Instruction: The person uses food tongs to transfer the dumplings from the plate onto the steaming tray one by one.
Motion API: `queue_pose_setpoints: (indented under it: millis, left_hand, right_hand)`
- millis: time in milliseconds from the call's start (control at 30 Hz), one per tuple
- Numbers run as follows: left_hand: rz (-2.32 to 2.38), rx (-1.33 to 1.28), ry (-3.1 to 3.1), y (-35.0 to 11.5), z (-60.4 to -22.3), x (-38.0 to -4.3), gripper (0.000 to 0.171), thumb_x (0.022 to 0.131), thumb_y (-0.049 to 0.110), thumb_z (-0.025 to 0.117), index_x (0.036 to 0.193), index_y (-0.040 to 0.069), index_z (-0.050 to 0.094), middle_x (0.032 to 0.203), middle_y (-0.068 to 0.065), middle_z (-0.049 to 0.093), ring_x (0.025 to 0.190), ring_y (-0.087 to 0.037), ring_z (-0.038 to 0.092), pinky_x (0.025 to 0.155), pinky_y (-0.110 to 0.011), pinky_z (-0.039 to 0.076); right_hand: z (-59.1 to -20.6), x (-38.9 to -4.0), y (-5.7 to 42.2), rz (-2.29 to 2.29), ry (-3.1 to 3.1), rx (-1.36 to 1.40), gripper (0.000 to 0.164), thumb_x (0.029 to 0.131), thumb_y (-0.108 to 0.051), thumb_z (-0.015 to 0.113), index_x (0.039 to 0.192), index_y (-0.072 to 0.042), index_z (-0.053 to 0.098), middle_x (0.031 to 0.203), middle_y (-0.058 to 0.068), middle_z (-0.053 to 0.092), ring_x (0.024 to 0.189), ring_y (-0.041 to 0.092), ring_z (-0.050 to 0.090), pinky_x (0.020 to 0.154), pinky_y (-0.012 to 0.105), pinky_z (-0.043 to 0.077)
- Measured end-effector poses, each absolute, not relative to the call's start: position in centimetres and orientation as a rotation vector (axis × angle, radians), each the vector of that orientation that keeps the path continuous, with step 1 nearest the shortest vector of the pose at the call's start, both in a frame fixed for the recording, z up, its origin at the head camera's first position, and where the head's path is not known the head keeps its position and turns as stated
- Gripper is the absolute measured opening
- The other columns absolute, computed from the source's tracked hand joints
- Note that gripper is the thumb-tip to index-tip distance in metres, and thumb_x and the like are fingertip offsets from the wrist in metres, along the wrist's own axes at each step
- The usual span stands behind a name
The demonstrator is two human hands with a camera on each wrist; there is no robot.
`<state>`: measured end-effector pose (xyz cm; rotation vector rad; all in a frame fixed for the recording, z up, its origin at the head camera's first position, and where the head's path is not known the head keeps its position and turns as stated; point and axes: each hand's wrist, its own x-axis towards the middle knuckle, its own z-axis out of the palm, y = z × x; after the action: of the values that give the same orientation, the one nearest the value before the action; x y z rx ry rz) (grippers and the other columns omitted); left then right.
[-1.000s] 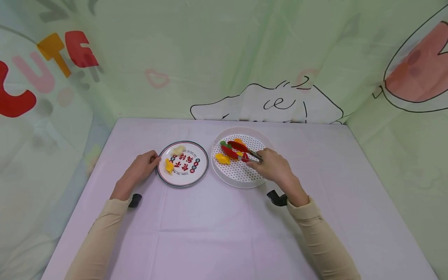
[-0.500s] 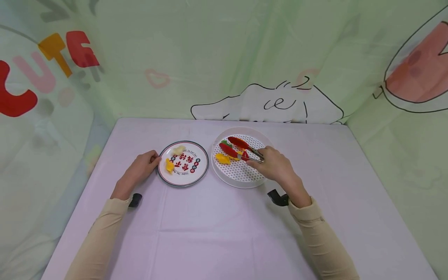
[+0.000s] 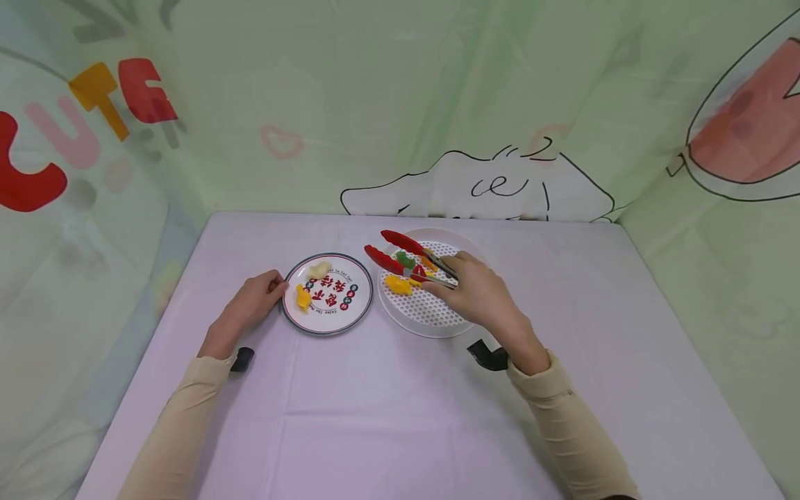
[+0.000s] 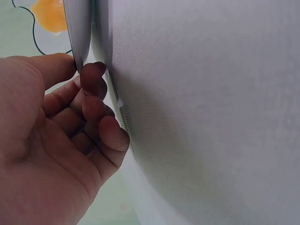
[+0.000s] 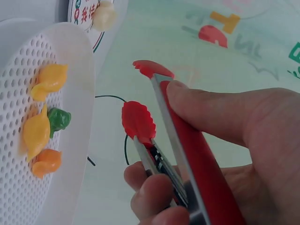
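Observation:
My left hand point(image 3: 253, 298) pinches the left rim of a white plate point(image 3: 359, 309) between thumb and fingers, as the left wrist view shows. On that plate lie a cream-coloured piece point(image 3: 320, 269) and a yellow toy dumpling-like piece point(image 3: 303, 298). My right hand point(image 3: 481, 295) grips red-tipped metal tongs point(image 3: 382, 259). Their tips stand apart over the left edge of a round white perforated tray point(image 3: 437, 314), with nothing between them. The tray holds yellow pieces point(image 5: 51, 79), a green piece point(image 5: 58, 119) and an orange piece point(image 5: 47, 161); the tongs partly cover them in the head view.
Both dishes stand close together on a white cloth-covered table point(image 3: 375, 417). Printed green curtains point(image 3: 375, 104) hang behind and at both sides of it. A black wrist mount point(image 3: 487, 355) sits by the right cuff, another point(image 3: 242, 359) by the left.
My right hand has moved the tongs left and away from the body, from over the pieces to the tray's left edge. The tongs' tips have spread slightly. My left hand stays at the plate.

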<state>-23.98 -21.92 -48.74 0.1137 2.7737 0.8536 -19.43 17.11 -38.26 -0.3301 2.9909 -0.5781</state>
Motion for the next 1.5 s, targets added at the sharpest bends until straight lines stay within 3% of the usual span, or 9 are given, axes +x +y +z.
queue_pose_setpoints:
  millis: [200,333,600,833,1033,1500]
  left_hand:
    - [0.863,0.114,2.776,-22.1,-49.2,-24.1,0.026,0.107,0.025,0.050,0.113,0.001,0.059,0.088,-0.009,0.059,0.080,-0.021,0.052,0.068,-0.030,0.042]
    - [0.861,0.108,2.774,-22.2,-49.3,-24.2,0.027,0.107,0.026,0.050,0.113,0.002,0.058,0.088,-0.009,0.058,0.080,-0.020,0.052,0.068,-0.030,0.042]
    - [0.883,0.108,2.767,-22.1,-49.0,-24.1,0.026,0.107,0.025,0.049,0.113,0.001,0.058,0.088,-0.009,0.058,0.081,-0.021,0.052,0.069,-0.030,0.042]
    - [0.880,0.099,2.764,-22.0,-48.8,-23.9,0.026,0.107,0.025,0.050,0.114,0.001,0.058,0.088,-0.009,0.059,0.081,-0.021,0.052,0.069,-0.030,0.042]
    - [0.875,0.090,2.771,-22.0,-48.8,-24.0,0.028,0.107,0.026,0.050,0.114,0.002,0.059,0.089,-0.009,0.059,0.081,-0.020,0.052,0.068,-0.030,0.042]
    - [0.875,0.087,2.765,-22.0,-48.8,-24.0,0.026,0.107,0.025,0.050,0.114,0.001,0.058,0.087,-0.009,0.057,0.081,-0.022,0.052,0.070,-0.031,0.042]
  right_hand:
    - [-38.5,-19.6,15.8,-0.571,2.945,-0.356,0.071,0.091,-0.049,0.070,0.143,-0.003,0.054,0.144,0.022,0.054,0.128,0.040,0.054,0.098,0.058,0.050]
    - [-38.8,-19.9,14.8,-0.561,2.932,-0.395,0.070,0.091,-0.049,0.069,0.142,-0.003,0.055,0.146,0.022,0.052,0.132,0.039,0.052,0.098,0.056,0.051]
    - [-39.2,-20.3,12.3,-0.539,2.932,-0.478,0.065,0.091,-0.047,0.070,0.140,-0.006,0.058,0.139,0.016,0.058,0.109,0.029,0.061,0.080,0.045,0.056]
    - [-39.5,-20.6,10.5,-0.484,2.920,-0.494,0.064,0.091,-0.047,0.071,0.138,-0.006,0.059,0.140,0.015,0.057,0.114,0.028,0.060,0.084,0.046,0.058]
    - [-39.8,-21.1,9.1,-0.410,2.926,-0.557,0.060,0.092,-0.046,0.070,0.135,-0.006,0.061,0.131,0.013,0.062,0.102,0.026,0.063,0.081,0.041,0.058]
    - [-40.4,-22.2,6.9,-0.323,2.905,-0.544,0.060,0.090,-0.046,0.072,0.132,-0.005,0.062,0.122,0.011,0.062,0.092,0.024,0.061,0.080,0.037,0.057]
